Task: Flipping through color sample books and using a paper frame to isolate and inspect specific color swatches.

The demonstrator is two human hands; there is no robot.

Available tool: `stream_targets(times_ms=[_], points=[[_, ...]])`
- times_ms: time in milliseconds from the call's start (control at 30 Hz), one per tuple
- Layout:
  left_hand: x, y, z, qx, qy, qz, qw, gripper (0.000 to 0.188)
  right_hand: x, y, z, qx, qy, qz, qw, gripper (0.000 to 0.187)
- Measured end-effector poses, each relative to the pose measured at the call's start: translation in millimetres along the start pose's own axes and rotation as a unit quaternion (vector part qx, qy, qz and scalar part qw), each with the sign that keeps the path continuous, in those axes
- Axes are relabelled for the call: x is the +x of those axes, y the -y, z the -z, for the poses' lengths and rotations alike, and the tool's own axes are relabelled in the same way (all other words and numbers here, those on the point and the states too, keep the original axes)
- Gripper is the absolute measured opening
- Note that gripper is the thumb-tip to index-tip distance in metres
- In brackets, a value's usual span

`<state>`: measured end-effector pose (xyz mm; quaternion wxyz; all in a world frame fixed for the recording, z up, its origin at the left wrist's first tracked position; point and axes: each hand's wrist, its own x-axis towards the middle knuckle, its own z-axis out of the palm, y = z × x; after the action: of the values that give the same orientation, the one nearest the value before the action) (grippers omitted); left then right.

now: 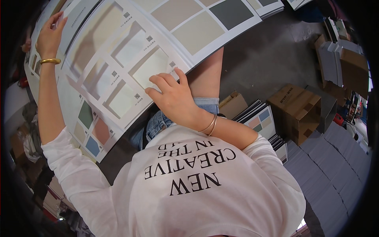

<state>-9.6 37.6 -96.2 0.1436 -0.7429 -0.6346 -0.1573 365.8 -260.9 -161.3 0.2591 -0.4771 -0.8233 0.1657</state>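
Note:
A large colour sample folder (184, 60) lies spread out before me, with rectangular swatches in beige, grey and dark green-grey. Over its left part is a white sheet with cut-out windows (128, 59), pale panels showing through the openings. My right hand (171, 94) rests on that sheet's near edge, fingers spread beside a window. My left hand (49, 37) is at the far left over the folder, fingers loosely bent and thumb apart, with nothing visible between them. Below the window sheet a page with green, pink and blue swatches (94, 128) sticks out.
To my right stand a brown cardboard box (294, 108) and a row of upright sample boards (260, 120). Large stacks of grey sheets (331, 166) fill the lower right. More cartons (353, 71) are at the far right, beyond the grey floor (268, 51).

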Motion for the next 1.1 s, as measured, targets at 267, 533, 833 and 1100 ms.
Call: stream_targets(times_ms=[267,533,833,1100], points=[[-0.8,2.0,0.5,0.012,0.016,0.011,1.0,0.042,-0.1,1.1,0.5,-0.005,0.006,-0.004,1.0,0.027],[-1.0,3.8,-3.6,-0.006,0.009,0.005,1.0,0.043,-0.1,0.7,1.1,-0.008,0.018,-0.005,1.0,0.027],[-3.7,-8.1,0.1,-0.021,-0.001,0.007,1.0,0.043,-1.0,-3.0,-2.9,0.005,0.015,-0.003,1.0,0.025],[-2.2,3.2,-2.9,0.03,0.048,0.018,0.998,0.041,-0.9,-2.8,-1.5,0.029,0.014,-0.003,0.999,0.023]])
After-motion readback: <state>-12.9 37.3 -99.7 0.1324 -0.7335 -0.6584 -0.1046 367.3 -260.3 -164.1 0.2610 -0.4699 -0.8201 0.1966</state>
